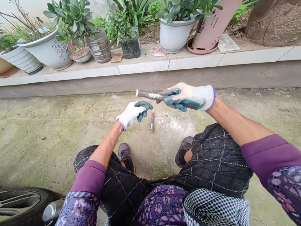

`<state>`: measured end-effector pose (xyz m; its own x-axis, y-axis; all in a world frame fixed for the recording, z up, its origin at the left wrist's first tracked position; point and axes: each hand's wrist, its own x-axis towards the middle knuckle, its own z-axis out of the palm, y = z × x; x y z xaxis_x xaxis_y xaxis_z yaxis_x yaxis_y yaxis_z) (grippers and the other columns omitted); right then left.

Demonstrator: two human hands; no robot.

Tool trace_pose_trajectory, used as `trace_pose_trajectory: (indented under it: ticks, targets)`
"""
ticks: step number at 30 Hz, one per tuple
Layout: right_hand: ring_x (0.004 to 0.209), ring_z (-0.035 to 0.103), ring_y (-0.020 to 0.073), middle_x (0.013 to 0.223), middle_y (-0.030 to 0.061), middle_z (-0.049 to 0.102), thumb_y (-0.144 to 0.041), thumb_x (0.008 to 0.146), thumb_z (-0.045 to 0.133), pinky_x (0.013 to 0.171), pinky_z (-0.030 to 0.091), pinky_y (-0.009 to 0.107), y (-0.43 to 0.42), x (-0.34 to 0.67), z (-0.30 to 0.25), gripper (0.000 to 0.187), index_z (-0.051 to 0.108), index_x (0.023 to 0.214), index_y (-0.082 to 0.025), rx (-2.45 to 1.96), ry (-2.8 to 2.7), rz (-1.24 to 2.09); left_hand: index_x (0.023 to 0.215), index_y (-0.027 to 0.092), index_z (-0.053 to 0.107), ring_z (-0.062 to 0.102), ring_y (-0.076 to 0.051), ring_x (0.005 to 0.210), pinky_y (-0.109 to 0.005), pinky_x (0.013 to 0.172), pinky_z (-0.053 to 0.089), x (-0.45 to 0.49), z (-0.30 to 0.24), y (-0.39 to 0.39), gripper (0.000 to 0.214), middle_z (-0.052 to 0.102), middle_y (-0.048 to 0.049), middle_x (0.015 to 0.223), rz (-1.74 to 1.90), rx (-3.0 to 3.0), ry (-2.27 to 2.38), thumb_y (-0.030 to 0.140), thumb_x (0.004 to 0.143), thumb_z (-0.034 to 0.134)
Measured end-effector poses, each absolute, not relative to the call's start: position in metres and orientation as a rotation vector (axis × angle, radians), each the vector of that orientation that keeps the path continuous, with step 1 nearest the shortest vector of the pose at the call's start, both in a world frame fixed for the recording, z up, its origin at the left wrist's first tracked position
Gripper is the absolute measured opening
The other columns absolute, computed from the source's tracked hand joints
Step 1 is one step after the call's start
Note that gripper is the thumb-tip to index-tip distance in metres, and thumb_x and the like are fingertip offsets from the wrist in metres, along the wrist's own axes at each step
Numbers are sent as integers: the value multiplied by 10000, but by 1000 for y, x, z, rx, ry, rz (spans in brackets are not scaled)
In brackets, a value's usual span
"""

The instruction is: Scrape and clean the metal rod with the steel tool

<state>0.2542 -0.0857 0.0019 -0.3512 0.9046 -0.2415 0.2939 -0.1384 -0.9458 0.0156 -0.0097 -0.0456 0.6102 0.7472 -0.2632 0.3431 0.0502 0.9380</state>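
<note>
My right hand [188,96], in a white glove with green-coated fingers, is closed round a dark stick-like tool handle [151,95] with a metal band, held level and pointing left. My left hand [134,113], gloved the same way, hovers just below and left of the handle's tip with its fingers curled and nothing visible in them. A second short stick-like tool [151,122] lies on the concrete ground between my feet. I am seated, knees apart, shoes [124,154] on the ground.
A raised tiled ledge [143,67] runs across the back, carrying several potted plants, among them a white pot [174,37] and a grey one [99,46]. A car wheel [14,209] sits at the lower left. Mossy concrete lies in front.
</note>
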Motion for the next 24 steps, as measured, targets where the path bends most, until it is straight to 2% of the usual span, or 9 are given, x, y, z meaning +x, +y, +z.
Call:
trace_pose_trajectory:
  ticks: [2, 4, 8, 11, 13, 15, 19, 22, 24]
  targets:
    - [468, 439, 79, 627, -20, 544, -445, 779, 737, 404, 356, 207, -88, 251, -7, 433, 712, 1072, -127, -1304, -1818, 1654, 918, 91, 736, 453, -63, 405, -187, 382, 355, 15, -46, -6, 179, 583, 14, 580, 398, 1592, 979, 124, 789, 616]
    - [476, 465, 91, 616, -12, 578, -416, 773, 738, 431, 357, 219, -85, 246, -20, 337, 750, 996, -163, -1487, -2092, 1580, 885, 103, 744, 441, -58, 415, -180, 386, 345, 14, -47, -4, 166, 565, 21, 569, 386, 1620, 1028, 122, 779, 618]
    - [565, 550, 153, 652, 32, 655, -319, 770, 706, 524, 370, 271, -70, 241, -39, 159, 771, 857, -203, -2037, -2383, 894, 848, 121, 732, 424, -59, 404, -178, 358, 327, 13, -49, -8, 135, 538, 33, 552, 316, 1643, 1090, 150, 773, 624]
    - [685, 606, 191, 798, 68, 710, -344, 830, 635, 580, 376, 287, -60, 250, -35, 253, 767, 999, -208, -2116, -2296, 546, 887, 116, 720, 439, -66, 390, -189, 353, 352, 15, -48, -15, 148, 570, 26, 572, 298, 1605, 1040, 179, 794, 623]
    - [718, 608, 182, 861, 54, 717, -373, 856, 610, 598, 385, 278, -59, 256, -27, 315, 745, 1098, -223, -2050, -2189, 433, 929, 105, 718, 468, -69, 395, -198, 365, 384, 16, -45, -18, 182, 639, -3, 643, 284, 1578, 984, 170, 801, 606]
    - [662, 572, 151, 803, 28, 686, -360, 858, 612, 573, 389, 259, -62, 257, -19, 307, 735, 1098, -213, -1951, -2052, 528, 949, 96, 717, 494, -69, 412, -202, 379, 408, 17, -42, -20, 197, 695, -38, 738, 281, 1557, 942, 169, 806, 602]
    - [494, 424, 88, 631, -19, 523, -335, 856, 633, 427, 355, 211, -75, 248, -4, 284, 706, 1052, -142, -1726, -1658, 1042, 987, 98, 711, 508, -65, 450, -195, 391, 419, 15, -44, -18, 213, 716, -60, 835, 349, 1524, 892, 215, 836, 617]
    - [449, 372, 67, 611, -32, 484, -387, 845, 668, 366, 334, 194, -84, 245, 2, 362, 692, 1080, -112, -1479, -1482, 1343, 964, 97, 711, 498, -73, 432, -199, 387, 421, 14, -51, -12, 200, 672, -31, 732, 347, 1533, 934, 152, 826, 577]
    - [432, 391, 70, 601, -28, 515, -424, 819, 704, 361, 342, 198, -87, 245, -3, 386, 708, 1063, -125, -1369, -1583, 1502, 911, 100, 713, 490, -74, 423, -190, 384, 407, 14, -56, -6, 182, 621, -6, 643, 353, 1548, 1004, 110, 804, 566]
